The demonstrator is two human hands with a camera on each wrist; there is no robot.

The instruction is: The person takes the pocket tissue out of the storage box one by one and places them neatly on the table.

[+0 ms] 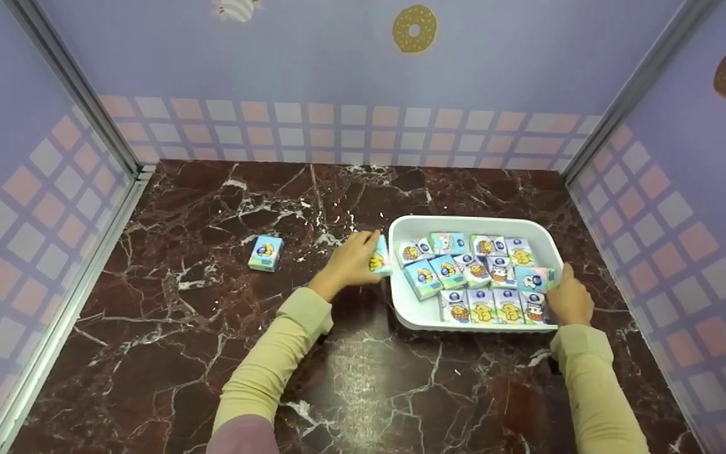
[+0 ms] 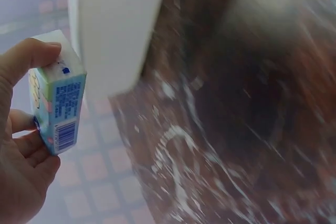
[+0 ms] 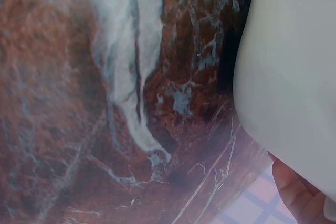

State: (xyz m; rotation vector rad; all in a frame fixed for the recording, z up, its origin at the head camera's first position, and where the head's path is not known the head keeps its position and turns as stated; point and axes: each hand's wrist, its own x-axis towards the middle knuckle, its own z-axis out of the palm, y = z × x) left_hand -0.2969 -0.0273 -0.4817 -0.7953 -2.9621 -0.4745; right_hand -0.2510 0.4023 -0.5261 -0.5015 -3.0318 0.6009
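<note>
My left hand [image 1: 353, 258] pinches a small blue tissue pack [image 2: 65, 106] between thumb and fingers, just outside the left rim of a white plastic tub [image 1: 404, 312]. In the left wrist view the pack's printed side and barcode face the camera. My right hand [image 1: 571, 299] grips the tub's right end, its fingers [image 3: 296, 190] against the outer wall in the right wrist view; the thumb is hidden there. Inside the tub lie several small tissue packs, such as a blue one [image 1: 423, 279] and a yellow-and-white one [image 1: 481, 309], partly in rows.
Another blue tissue pack [image 1: 266, 253] lies by itself on the dark marble tabletop [image 1: 167, 353], left of my left hand. Lilac panels with a checked pattern [image 1: 338, 120] enclose the table at the back and both sides.
</note>
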